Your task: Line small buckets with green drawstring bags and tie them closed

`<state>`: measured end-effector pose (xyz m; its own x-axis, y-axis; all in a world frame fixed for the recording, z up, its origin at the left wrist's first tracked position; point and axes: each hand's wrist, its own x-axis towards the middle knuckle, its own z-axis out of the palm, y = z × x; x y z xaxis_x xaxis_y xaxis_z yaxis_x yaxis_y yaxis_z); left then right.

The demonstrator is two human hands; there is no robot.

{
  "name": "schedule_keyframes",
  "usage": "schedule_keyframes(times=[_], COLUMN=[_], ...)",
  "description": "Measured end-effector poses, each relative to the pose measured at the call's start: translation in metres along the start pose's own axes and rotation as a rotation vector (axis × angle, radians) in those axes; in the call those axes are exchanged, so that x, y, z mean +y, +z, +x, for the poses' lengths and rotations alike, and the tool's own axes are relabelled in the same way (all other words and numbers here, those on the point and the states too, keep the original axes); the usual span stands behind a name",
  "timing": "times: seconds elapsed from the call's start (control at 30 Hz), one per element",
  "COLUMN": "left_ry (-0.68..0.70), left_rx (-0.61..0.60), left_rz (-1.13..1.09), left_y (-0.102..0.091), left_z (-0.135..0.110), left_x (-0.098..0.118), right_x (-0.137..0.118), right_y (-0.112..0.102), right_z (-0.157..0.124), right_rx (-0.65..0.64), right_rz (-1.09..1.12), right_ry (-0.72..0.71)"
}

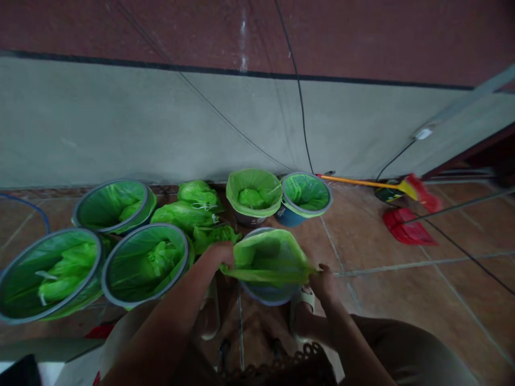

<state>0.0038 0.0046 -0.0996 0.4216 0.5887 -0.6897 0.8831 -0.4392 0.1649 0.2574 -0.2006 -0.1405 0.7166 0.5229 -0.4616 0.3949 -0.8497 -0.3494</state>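
Between my feet stands a bin (267, 297) with a green plastic bag (265, 274) spread across its mouth. My left hand (222, 254) grips the bag's edge on the left side, fingers closed. On the right side, my right hand (323, 282) pinches the same edge, so the near rim of the bag is stretched taut between both hands. The bag's far part lies over the back of the bin's rim. Just beyond are a dark bin (249, 217) and a blue bin (293, 216), both lined with green bags.
To the left stand several lined bins (147, 265), holding bundled green bags. Tied green bundles (183, 214) lie on the tiles beside them. A broom (362, 182) and a red dustpan (406, 225) lie at the right. Cables hang along the wall (161, 123).
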Motion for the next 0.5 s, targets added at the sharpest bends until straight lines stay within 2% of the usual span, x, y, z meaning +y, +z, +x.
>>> schedule_keyframes(times=[0.1,0.17,0.27,0.37,0.5], left_ry=[0.055,0.075,0.028,-0.022,-0.022], left_rx=[0.131,0.215,0.247,0.260,0.263], left_rz=[-0.049,-0.105,-0.112,-0.076,-0.070], left_y=[-0.013,-0.015,-0.005,0.008,0.014], left_z=[0.006,0.014,0.028,0.040,0.050], left_x=[0.015,0.026,0.040,0.050,0.052], right_x=[-0.040,-0.065,-0.092,-0.104,-0.099], right_y=[-0.010,-0.013,-0.009,0.002,0.013], right_z=[0.014,0.025,0.044,0.059,0.075], right_rx=[0.122,0.116,0.060,0.040,0.050], right_rz=[-0.195,-0.314,-0.406,-0.411,-0.296], right_ry=[-0.161,-0.257,-0.342,-0.394,-0.416])
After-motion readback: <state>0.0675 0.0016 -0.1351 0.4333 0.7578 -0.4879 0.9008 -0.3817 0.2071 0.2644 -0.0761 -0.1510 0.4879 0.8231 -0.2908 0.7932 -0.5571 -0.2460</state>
